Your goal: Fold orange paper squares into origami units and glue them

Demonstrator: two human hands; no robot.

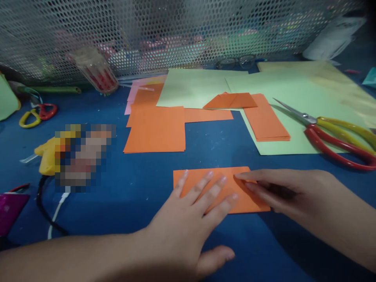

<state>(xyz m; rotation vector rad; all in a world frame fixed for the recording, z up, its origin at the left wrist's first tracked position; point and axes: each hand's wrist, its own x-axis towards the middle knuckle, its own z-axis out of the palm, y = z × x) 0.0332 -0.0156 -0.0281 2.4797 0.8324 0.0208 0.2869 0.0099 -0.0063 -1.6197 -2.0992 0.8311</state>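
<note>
On the blue table in front of me lies an orange sheet of paper (249, 201), its long side running left to right. My left hand (185, 219) presses flat on its left and middle part, fingers spread and the thumb off the sheet. At the right end, my right hand (296, 194) pinches the upper right corner, where the paper looks folded over. Its other fingers curl underneath and are partly hidden. Beyond the hands are a folded orange piece (230, 101) with slanted ends and a stack of narrow orange strips (268, 121).
Large scissors (308, 119) rest at right on pale green sheets (282, 147). A pile of orange squares (157, 131) lies behind my left hand. At left are a yellow tool (48, 160) with a cord, smaller scissors (38, 113) and a jar (96, 72). Perforated metal (176, 35) stands behind.
</note>
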